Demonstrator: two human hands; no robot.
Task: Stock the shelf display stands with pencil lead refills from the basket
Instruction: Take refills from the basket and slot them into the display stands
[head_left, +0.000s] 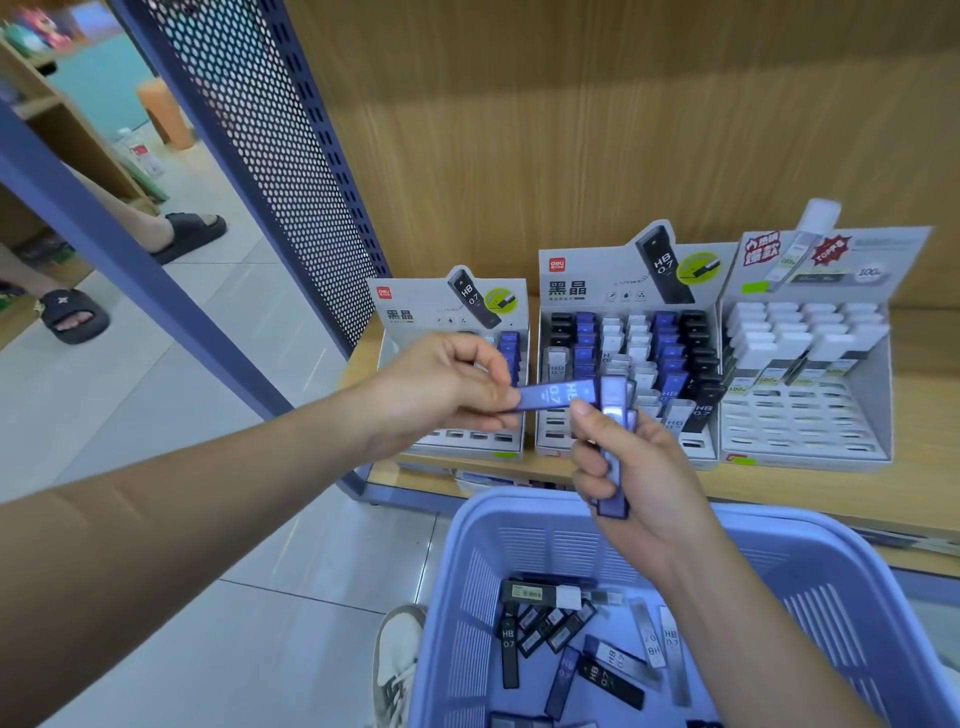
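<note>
Our left hand (447, 387) pinched one blue refill (553, 396) by its end, level before the display stands (628, 291). Our right hand (641, 467) gripped a bunch of refills (614, 501) upright, touching its tip, above the basket (483, 525) holding loose refills (602, 675).
</note>
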